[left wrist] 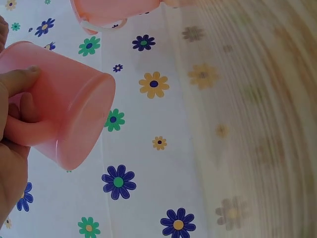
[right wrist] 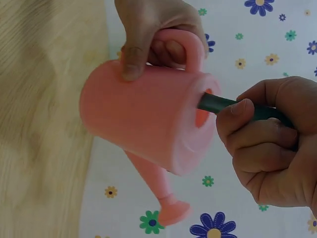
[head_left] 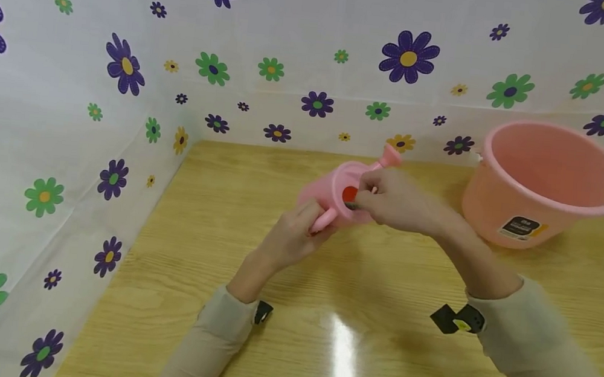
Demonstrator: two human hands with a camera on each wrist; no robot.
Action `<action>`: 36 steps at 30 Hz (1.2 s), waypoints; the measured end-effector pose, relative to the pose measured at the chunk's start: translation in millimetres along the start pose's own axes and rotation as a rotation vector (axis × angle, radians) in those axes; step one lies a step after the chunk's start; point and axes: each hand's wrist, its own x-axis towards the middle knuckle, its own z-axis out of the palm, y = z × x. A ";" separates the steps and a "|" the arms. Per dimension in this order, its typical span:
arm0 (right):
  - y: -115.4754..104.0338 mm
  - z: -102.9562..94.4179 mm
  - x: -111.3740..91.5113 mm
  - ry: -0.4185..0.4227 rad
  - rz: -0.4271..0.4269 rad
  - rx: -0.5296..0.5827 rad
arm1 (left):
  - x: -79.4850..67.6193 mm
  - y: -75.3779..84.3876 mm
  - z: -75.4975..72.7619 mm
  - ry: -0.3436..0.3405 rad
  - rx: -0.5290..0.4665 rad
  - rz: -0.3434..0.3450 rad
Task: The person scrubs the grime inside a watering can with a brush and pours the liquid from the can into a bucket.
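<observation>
A pink watering can (head_left: 317, 187) is tilted over the table, its round opening turned toward my right hand (head_left: 396, 200). My left hand (head_left: 294, 233) grips the can's handle (right wrist: 195, 52), with the thumb laid along the body in the right wrist view. Curled fingers of my right hand hold a dark green rod-like handle (right wrist: 215, 103), whose front end points into the opening. What lies beyond that end is hidden inside the can. Something bright red (head_left: 349, 194) shows within the opening. The spout with its flared rose (head_left: 390, 156) points away from me.
A large pink bucket (head_left: 488, 203) with a dark label stands at the right rear of the wooden table (head_left: 171, 297). A white cloth (head_left: 266, 109) printed with flowers rises behind the table and along its left side. Light glares off the tabletop in front.
</observation>
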 end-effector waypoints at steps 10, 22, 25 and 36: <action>6.4 9.7 -1.6 0.072 -0.073 -0.258 | -0.6 0.2 3.2 -0.008 -0.043 -0.031; -1.2 -0.5 -7.1 0.143 -0.054 -0.234 | 2.4 -1.0 -3.0 0.117 0.226 -0.028; -2.8 7.7 -1.3 0.149 -0.053 -0.256 | 2.5 0.8 -2.6 0.114 0.267 -0.028; -8.0 6.9 3.2 0.174 -0.061 -0.262 | 1.8 4.9 -1.0 0.074 -0.032 -0.166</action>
